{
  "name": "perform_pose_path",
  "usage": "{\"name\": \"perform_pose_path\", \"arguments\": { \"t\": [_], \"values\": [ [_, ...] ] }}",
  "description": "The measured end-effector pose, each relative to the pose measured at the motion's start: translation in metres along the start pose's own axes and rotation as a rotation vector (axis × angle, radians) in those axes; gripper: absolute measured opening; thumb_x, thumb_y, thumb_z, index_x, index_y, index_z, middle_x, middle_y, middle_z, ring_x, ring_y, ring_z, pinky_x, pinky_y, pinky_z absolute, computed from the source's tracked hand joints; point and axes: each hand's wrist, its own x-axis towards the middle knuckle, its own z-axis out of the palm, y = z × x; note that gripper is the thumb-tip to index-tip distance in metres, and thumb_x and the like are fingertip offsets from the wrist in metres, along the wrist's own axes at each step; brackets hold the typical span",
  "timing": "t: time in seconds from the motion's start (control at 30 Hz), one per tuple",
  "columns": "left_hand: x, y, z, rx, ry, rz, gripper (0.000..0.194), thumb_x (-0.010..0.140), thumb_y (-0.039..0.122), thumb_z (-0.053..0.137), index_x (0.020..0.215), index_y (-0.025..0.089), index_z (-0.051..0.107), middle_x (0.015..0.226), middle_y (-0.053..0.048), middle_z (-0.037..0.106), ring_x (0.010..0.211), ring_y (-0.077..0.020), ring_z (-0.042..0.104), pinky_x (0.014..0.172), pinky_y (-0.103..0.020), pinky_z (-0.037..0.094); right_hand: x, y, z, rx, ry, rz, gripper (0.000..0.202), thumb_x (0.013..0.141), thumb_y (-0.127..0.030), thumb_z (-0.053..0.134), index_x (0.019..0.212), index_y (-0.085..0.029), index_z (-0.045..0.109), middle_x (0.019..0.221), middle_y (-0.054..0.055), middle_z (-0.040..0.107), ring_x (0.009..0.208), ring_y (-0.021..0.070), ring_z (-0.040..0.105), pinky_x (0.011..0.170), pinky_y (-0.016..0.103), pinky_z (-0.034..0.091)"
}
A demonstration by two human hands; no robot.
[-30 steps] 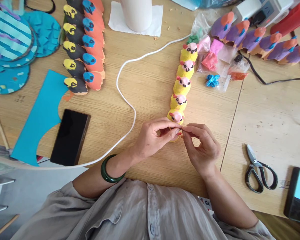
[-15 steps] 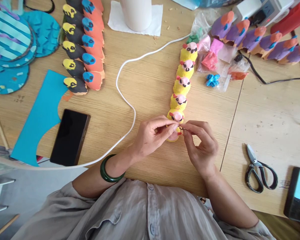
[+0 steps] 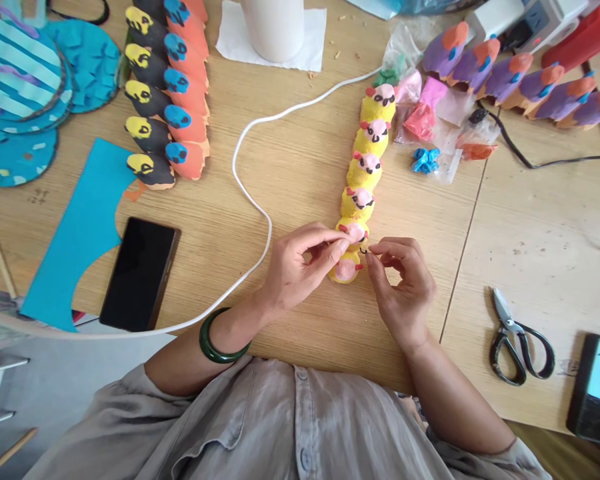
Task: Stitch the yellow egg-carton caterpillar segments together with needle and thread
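Note:
A row of yellow clay-covered bumps [image 3: 364, 172] with pink faces runs down the table toward me. Most faces bear small black strips and red ears; the nearest face [image 3: 347, 269] is plain pink with a red piece on its right. My left hand [image 3: 297, 267] is pinched at the row's left side, its fingertips over the second-nearest bump. Whatever lies between them, if anything, is too small to make out. Just right of the row, my right hand [image 3: 405, 287] pinches a tiny curved black clay strip [image 3: 363, 251] between thumb and finger.
Bags of coloured clay [image 3: 425, 110] lie right of the row, with a purple row [image 3: 505, 75] behind. Black-handled scissors [image 3: 517, 343] are at the right. A white cable [image 3: 240, 160] winds past a phone [image 3: 140, 273], blue sheet [image 3: 75, 233] and black and orange rows [image 3: 187, 120].
My hands have drawn slightly apart, the left moving up and left. The nearest pink face now shows more fully, and the black strip stays at my right fingertips.

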Motion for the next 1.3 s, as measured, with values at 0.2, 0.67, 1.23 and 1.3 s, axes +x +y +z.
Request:
{"name": "perform_pose_path", "arguments": {
  "t": [0.2,0.67,1.23,1.3],
  "values": [
    [0.003,-0.005,-0.001,-0.156,0.089,-0.105,0.014,0.099,0.033,0.073,0.097,0.02,0.076,0.093,-0.002,0.076,0.079,-0.0108,0.07,0.07,-0.021,0.055,0.002,0.002,0.008,-0.012,0.056,0.017,0.013,0.1,-0.029,0.07,0.09,-0.024,0.064,0.088,0.001,0.068,0.076,0.0155,0.059,0.064,0.033,0.049],
    [0.002,-0.019,0.007,-0.378,-0.017,-0.276,0.024,0.089,0.034,0.082,0.098,0.019,0.067,0.095,-0.003,0.07,0.088,-0.0129,0.068,0.075,-0.021,0.056,-0.003,-0.001,0.021,-0.06,0.076,0.058,0.022,0.101,-0.031,0.068,0.082,-0.024,0.061,0.079,0.0,0.064,0.072,0.0165,0.056,0.067,0.035,0.045],
    [0.002,-0.022,0.01,-0.369,-0.023,-0.271,0.025,0.089,0.037,0.082,0.098,0.018,0.068,0.093,-0.003,0.072,0.085,-0.0123,0.069,0.077,-0.021,0.057,-0.002,0.002,0.023,-0.08,0.063,0.075,0.02,0.1,-0.028,0.067,0.082,-0.024,0.061,0.08,0.0,0.064,0.073,0.0167,0.055,0.067,0.036,0.044],
    [0.002,-0.022,0.01,-0.357,-0.025,-0.269,0.025,0.089,0.036,0.082,0.098,0.019,0.068,0.093,-0.003,0.072,0.086,-0.0122,0.07,0.078,-0.021,0.058,-0.002,0.001,0.023,-0.092,0.064,0.077,0.02,0.1,-0.028,0.067,0.082,-0.024,0.061,0.079,0.0,0.064,0.071,0.0167,0.055,0.066,0.036,0.044]
  ]
}}
